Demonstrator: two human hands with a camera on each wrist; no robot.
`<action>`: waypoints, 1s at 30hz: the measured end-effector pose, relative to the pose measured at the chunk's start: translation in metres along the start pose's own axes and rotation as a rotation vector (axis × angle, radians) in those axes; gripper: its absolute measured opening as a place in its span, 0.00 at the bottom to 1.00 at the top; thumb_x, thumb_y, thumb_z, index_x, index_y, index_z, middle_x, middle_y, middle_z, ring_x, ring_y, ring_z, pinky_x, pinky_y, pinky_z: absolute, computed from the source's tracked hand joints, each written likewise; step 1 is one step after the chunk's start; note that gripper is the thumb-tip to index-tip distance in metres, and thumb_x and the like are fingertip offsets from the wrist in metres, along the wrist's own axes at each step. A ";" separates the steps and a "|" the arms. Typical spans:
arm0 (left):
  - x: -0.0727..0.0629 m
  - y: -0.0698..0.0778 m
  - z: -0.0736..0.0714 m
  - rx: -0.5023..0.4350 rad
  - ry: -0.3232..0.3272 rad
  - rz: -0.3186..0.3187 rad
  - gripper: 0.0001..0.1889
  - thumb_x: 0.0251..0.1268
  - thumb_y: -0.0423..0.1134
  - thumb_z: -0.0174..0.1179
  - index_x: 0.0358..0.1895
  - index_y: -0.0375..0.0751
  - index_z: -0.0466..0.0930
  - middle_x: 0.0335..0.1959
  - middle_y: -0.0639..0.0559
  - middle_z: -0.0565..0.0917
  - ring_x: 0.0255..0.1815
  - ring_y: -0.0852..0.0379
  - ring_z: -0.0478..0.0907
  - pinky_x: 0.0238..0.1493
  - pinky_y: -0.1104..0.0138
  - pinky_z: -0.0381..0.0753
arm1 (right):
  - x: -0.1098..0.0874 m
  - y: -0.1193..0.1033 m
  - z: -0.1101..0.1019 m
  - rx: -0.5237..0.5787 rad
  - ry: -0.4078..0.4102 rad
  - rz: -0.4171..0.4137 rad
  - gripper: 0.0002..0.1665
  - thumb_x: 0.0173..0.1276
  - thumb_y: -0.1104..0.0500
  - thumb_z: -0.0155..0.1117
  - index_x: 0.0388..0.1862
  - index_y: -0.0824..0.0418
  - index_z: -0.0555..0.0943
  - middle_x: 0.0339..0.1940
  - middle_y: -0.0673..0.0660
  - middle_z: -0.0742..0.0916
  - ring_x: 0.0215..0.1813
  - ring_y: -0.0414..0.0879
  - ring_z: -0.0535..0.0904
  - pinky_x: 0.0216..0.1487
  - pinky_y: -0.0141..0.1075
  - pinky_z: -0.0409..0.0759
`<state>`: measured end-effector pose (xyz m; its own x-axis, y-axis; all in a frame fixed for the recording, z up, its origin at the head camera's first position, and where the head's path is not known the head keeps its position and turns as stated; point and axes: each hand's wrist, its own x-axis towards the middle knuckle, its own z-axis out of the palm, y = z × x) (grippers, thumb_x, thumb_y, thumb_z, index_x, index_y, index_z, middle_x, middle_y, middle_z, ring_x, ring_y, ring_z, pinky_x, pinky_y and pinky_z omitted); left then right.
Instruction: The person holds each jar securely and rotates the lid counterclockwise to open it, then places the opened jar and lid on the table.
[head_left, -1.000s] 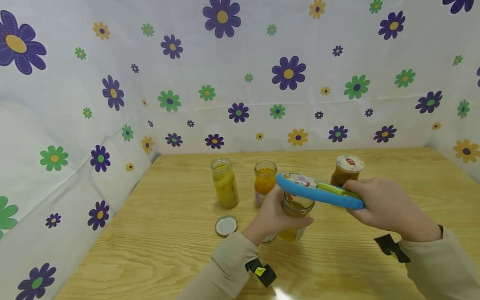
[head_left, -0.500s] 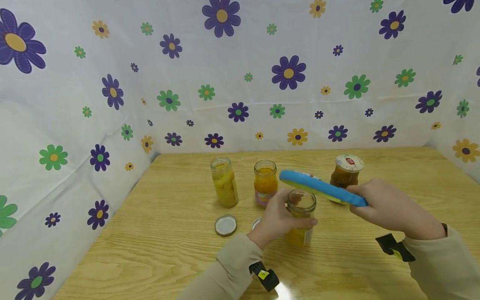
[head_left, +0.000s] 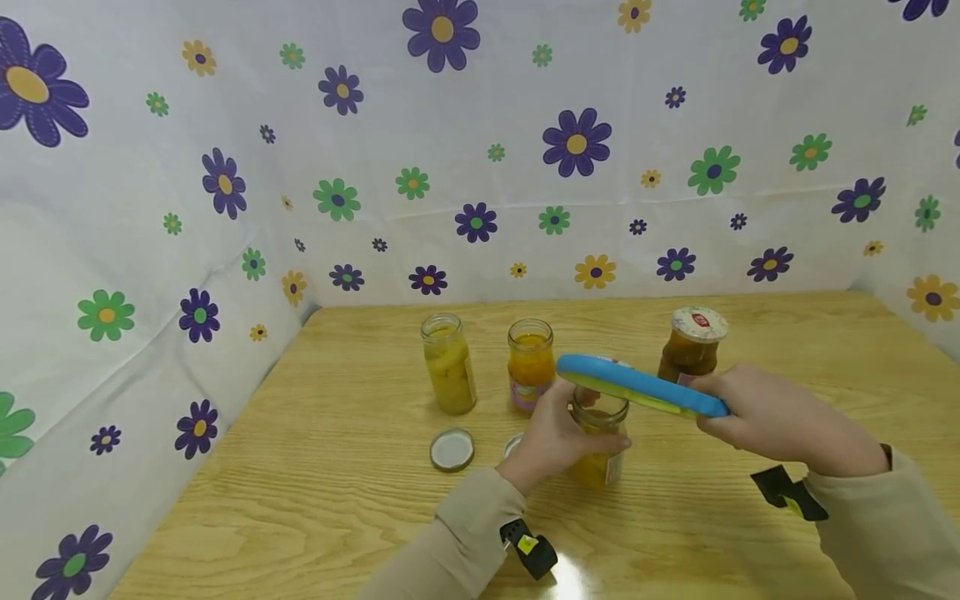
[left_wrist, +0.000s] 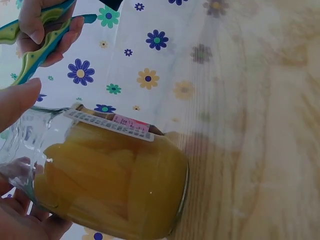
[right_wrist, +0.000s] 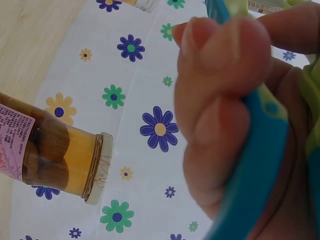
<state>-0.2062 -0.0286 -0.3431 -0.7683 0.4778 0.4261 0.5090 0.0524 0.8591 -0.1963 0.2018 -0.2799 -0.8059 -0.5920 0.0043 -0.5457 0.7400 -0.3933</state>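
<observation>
My left hand (head_left: pixel 558 442) grips a lidless glass jar of yellow fruit (head_left: pixel 600 462) around its upper part, thumb toward me. In the left wrist view, pale label strips run along the jar's side, and yellow pieces (left_wrist: pixel 110 180) fill its lower part. My right hand (head_left: pixel 772 417) holds a blue and green jar opener (head_left: pixel 637 385) by its handles. Its blue head end slants over the jar's mouth, overlapping the far rim in the head view. The left wrist view shows the jar opener's handles (left_wrist: pixel 42 50) apart, with wavy green inner edges. In the right wrist view, right-hand fingers (right_wrist: pixel 215 135) curl round a handle.
Behind stand two lidless jars, a tall yellow one (head_left: pixel 450 371) and an orange one (head_left: pixel 531 367). A lidded jar of brown fruit (head_left: pixel 688 354) stands right of them. One lid (head_left: pixel 452 450) lies upturned on the wooden table (head_left: pixel 315 467); another lid (head_left: pixel 513 444) is partly behind my left hand.
The jar opener has turned over, its printed face now mostly away, and has dipped toward the jar's mouth over the last half second. My left hand and its jar have shifted slightly right.
</observation>
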 end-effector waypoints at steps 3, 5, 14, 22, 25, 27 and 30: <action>0.001 -0.014 -0.001 -0.002 0.007 -0.054 0.33 0.45 0.29 0.67 0.59 0.47 0.67 0.55 0.56 0.70 0.53 0.59 0.64 0.52 0.63 0.68 | 0.000 0.000 0.000 0.005 0.004 -0.003 0.16 0.59 0.64 0.52 0.46 0.71 0.76 0.11 0.44 0.70 0.11 0.34 0.62 0.14 0.28 0.62; 0.002 -0.022 -0.002 -0.001 0.019 -0.094 0.32 0.45 0.32 0.68 0.57 0.51 0.68 0.51 0.60 0.70 0.50 0.58 0.66 0.49 0.65 0.68 | 0.000 -0.001 0.000 0.006 0.000 0.004 0.16 0.59 0.64 0.53 0.45 0.70 0.76 0.11 0.44 0.70 0.11 0.34 0.62 0.14 0.28 0.62; 0.009 -0.029 -0.003 0.019 0.103 -0.272 0.29 0.43 0.38 0.69 0.51 0.51 0.65 0.46 0.58 0.73 0.51 0.59 0.67 0.52 0.64 0.68 | -0.011 0.015 -0.006 0.130 -0.049 0.063 0.11 0.59 0.67 0.50 0.40 0.68 0.75 0.14 0.46 0.71 0.13 0.36 0.64 0.13 0.29 0.64; 0.024 -0.035 0.001 0.230 0.115 -0.291 0.22 0.48 0.41 0.66 0.49 0.43 0.73 0.50 0.51 0.70 0.51 0.56 0.67 0.45 0.65 0.71 | -0.033 0.045 0.002 0.133 -0.133 0.052 0.08 0.54 0.68 0.52 0.21 0.58 0.74 0.09 0.43 0.72 0.12 0.34 0.64 0.13 0.28 0.62; 0.034 -0.036 0.002 0.259 0.106 -0.311 0.22 0.49 0.41 0.65 0.49 0.43 0.72 0.51 0.52 0.71 0.54 0.55 0.67 0.48 0.64 0.71 | -0.032 0.050 0.012 0.146 -0.178 0.081 0.06 0.54 0.67 0.52 0.23 0.58 0.75 0.09 0.43 0.71 0.12 0.34 0.65 0.13 0.28 0.64; 0.041 -0.037 0.002 0.247 0.097 -0.335 0.22 0.49 0.42 0.65 0.49 0.44 0.71 0.52 0.52 0.72 0.55 0.56 0.66 0.51 0.63 0.69 | -0.028 0.052 0.017 0.160 -0.191 0.087 0.06 0.53 0.67 0.53 0.22 0.59 0.76 0.09 0.44 0.70 0.11 0.35 0.65 0.13 0.28 0.65; 0.051 -0.037 0.002 0.257 0.074 -0.358 0.24 0.50 0.41 0.64 0.52 0.45 0.69 0.53 0.52 0.72 0.57 0.55 0.66 0.54 0.62 0.67 | -0.022 0.052 0.023 0.154 -0.210 0.083 0.07 0.53 0.67 0.52 0.21 0.59 0.76 0.09 0.44 0.69 0.11 0.35 0.66 0.13 0.29 0.66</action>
<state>-0.2641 -0.0045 -0.3539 -0.9345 0.3262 0.1423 0.2790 0.4232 0.8620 -0.2021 0.2458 -0.3218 -0.7724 -0.5965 -0.2180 -0.4254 0.7408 -0.5198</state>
